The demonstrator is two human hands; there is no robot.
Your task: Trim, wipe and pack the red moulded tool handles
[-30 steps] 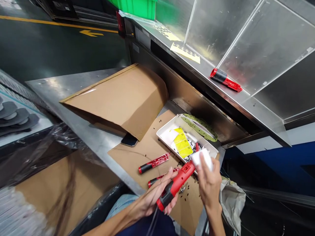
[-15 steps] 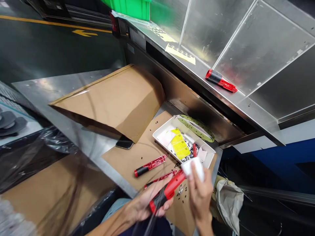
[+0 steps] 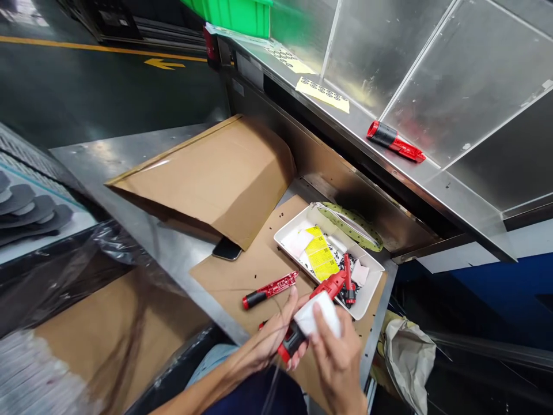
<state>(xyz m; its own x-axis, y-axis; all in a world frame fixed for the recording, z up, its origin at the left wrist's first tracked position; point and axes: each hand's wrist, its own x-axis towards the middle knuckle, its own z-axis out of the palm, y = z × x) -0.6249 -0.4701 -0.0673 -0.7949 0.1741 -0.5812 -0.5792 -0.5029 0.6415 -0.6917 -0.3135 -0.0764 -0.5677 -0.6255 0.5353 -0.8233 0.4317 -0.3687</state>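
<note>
Stainless steel worktop (image 3: pixel 168 271) runs through the middle of my head-camera view, with a brown cardboard sheet (image 3: pixel 254 253) laid on it and a folded cardboard flap (image 3: pixel 207 184) to the upper left of centre, a phone (image 3: pixel 227 249) poking out from under the flap's edge. At bottom centre, my left hand (image 3: pixel 270 334) is closed around a red plastic tool casing (image 3: pixel 328 285) with a black end, while my right hand (image 3: pixel 339 369) pinches a white pad (image 3: pixel 317 314) against the casing's middle, hiding that stretch of it. Just beyond them, right of centre, sits a white plastic tray (image 3: pixel 371 282) holding yellow labels (image 3: pixel 320 257), a heap of small black parts (image 3: pixel 341 262), and an upright red piece (image 3: pixel 348 282). A perforated green strip (image 3: pixel 352 226) lies against the tray's far side. As far as I can tell from here, the pad is on just the one casing in my hands. A second red casing (image 3: pixel 270 290) lies on the cardboard to the left of the tray, its black end toward my hands, and a third red casing (image 3: pixel 395 141) rests on the steel shelf (image 3: pixel 466 199) at upper right. Loose black bits dot the cardboard, and a crumpled plastic bag (image 3: pixel 410 363) hangs at lower right.
</note>
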